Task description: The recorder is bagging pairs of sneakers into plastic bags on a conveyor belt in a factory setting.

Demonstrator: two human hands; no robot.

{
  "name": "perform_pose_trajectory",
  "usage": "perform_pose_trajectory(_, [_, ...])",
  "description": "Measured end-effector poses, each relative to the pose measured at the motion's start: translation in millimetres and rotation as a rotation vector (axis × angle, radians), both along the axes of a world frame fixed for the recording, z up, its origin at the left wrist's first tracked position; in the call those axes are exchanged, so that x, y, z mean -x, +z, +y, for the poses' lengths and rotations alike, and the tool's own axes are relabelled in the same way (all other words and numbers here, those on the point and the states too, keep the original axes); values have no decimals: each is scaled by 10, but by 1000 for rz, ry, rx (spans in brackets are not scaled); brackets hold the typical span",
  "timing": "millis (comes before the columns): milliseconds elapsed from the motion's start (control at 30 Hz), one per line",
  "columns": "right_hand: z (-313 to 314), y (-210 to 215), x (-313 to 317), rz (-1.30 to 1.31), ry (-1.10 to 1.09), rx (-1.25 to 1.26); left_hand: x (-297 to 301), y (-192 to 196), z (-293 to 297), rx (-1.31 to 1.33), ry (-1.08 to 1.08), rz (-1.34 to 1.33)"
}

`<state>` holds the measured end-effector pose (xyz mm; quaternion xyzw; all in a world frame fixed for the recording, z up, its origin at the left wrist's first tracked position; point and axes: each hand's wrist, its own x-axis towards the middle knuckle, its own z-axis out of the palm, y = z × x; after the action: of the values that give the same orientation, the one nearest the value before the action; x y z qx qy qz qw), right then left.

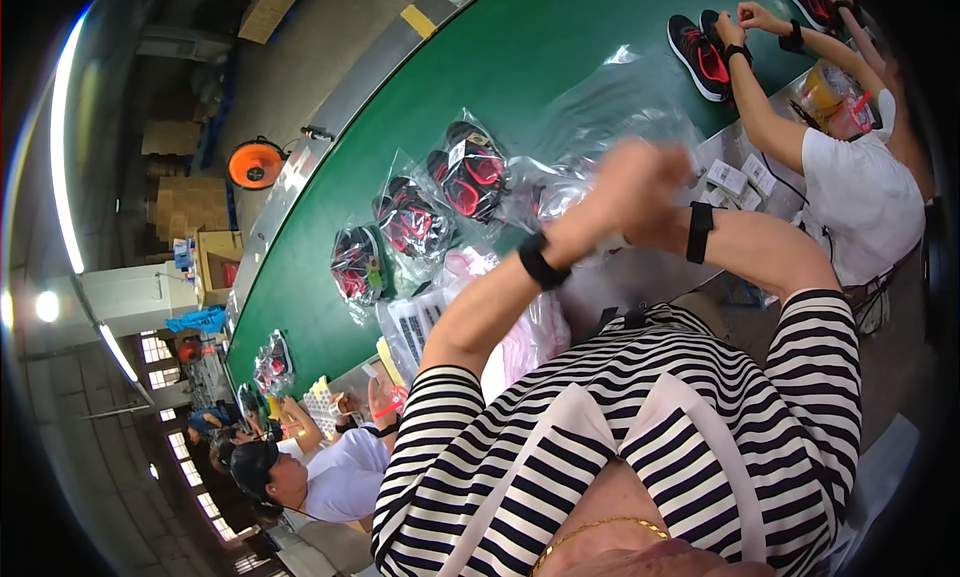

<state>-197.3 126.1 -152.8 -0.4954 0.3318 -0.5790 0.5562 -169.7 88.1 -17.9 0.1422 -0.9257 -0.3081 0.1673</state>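
Grip, left hand [600, 202]: raised above the surface, pressed against the right hand; motion blur hides the fingers, so I cannot tell whether it is clenched or released.
Grip, right hand [650, 172]: touching the left hand, wrist crossed over it; equally blurred, and I cannot tell its state.
Clear plastic bag [610, 97]: a crumpled, see-through sheet billowing just beyond both hands, over the near edge of the green surface; whether either hand actually pinches it cannot be told.
Wristbands: a black band sits on each forearm of the person, just behind the hands.
Green surface [480, 67]: a long belt-like top running from the far right corner to the near left.
Bagged shoes [470, 172]: three clear bags of black and red shoes lie in a row along the near edge, just left of the hands, well apart from the far edge.
Loose shoes [700, 52]: a black and red pair near the right end, under a co-worker's hands.
Paper labels [410, 322]: printed sheets at the near edge, beside the person's left forearm.
Orange fan [255, 162]: on the floor beyond the far edge.
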Motion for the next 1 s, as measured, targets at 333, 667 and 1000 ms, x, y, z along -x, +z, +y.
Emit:
perform_pose_trajectory(333, [-293,-656,110,126,113,193,-523,-105,25,-185,258,-36])
perform_pose_trajectory(667, [-1155,-905,-375,569,-43,319,-750,-545,-466,-326,618,-2])
perform_pose_trajectory(1000, [-64,437,259,181,124,-413,-804,-491,-425,-974,598,361])
